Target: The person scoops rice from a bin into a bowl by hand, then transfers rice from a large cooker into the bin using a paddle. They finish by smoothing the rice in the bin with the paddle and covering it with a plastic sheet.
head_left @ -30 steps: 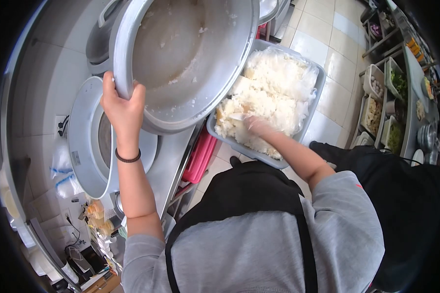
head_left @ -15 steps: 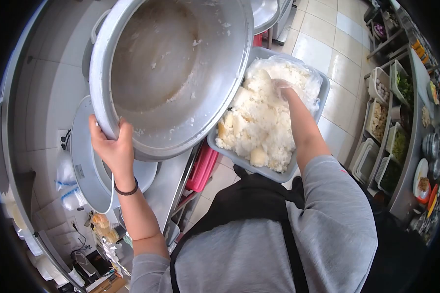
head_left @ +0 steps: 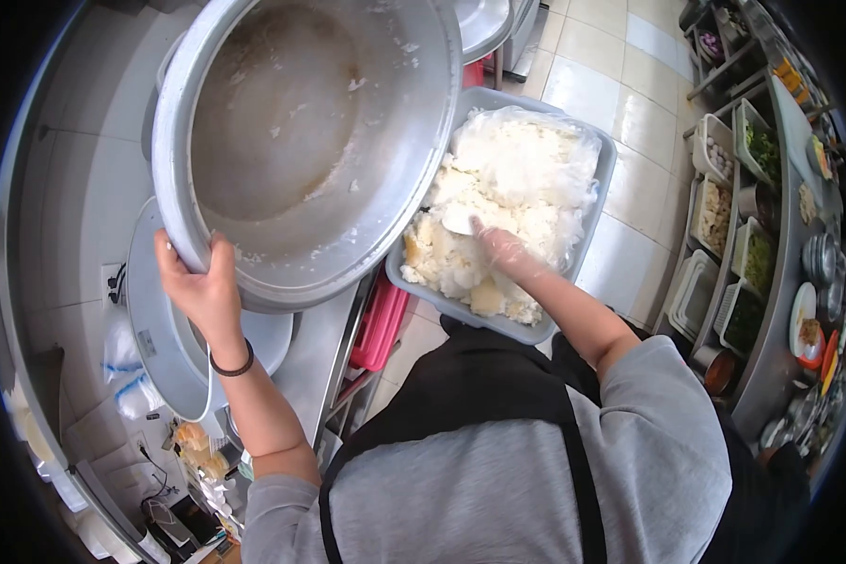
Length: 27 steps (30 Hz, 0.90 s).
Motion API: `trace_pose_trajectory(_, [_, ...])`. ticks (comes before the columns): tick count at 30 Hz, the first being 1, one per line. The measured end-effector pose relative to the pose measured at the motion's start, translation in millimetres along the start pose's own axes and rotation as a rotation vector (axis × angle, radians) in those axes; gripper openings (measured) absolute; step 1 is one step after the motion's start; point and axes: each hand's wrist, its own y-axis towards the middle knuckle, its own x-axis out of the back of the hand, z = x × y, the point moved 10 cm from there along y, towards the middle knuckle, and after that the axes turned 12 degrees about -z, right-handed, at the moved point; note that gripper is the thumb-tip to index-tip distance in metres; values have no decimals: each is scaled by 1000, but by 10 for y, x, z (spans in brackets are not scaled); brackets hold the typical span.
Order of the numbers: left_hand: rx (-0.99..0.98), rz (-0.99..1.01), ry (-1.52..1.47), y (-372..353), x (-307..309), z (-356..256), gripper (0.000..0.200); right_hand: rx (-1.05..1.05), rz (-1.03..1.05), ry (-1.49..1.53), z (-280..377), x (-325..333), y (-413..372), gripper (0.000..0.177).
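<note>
My left hand [head_left: 197, 287] grips the near rim of a big round metal pot [head_left: 282, 113], which is tipped so that its inside faces me. A few grains of rice cling to its walls. To the right, a grey plastic tub [head_left: 603, 179] lined with clear plastic holds a heap of white rice [head_left: 522, 155], with some yellowish pieces. Over the rice, my right hand [head_left: 506, 252] wears a clear plastic glove. Its fingers are closed at the end of a white, oval rice paddle [head_left: 459, 221], whose far part lies on the rice.
A metal counter [head_left: 305, 367] runs below the pot, with a large grey basin [head_left: 150, 329] on it. Beside the counter is a pink-red crate [head_left: 382, 324]. On the right, a shelf holds baskets of vegetables [head_left: 761, 146]. Tiled floor [head_left: 620, 160] lies behind the tub.
My right hand has moved left and nearer to me across the rice, and the white paddle now shows at its fingers. My left hand still grips the pot rim.
</note>
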Motion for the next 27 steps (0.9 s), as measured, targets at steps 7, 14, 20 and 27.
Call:
trace_pose_trajectory(7, [-46,-11,53,46,-8,-19,22,10,-448,232,-532,926,94,34])
trace_pose_trajectory(14, [158,57,-92,65,-98,178,21,-182,-92,256,-788,-126,556,42])
trace_pose_trajectory(20, [149,128,-142,252,-149,110,23,179,-226,-9,131,475,-395,41])
trace_pose_trajectory(27, [370,74,-385,370,427,87,31,237,-558,142,-217,987,-612,32])
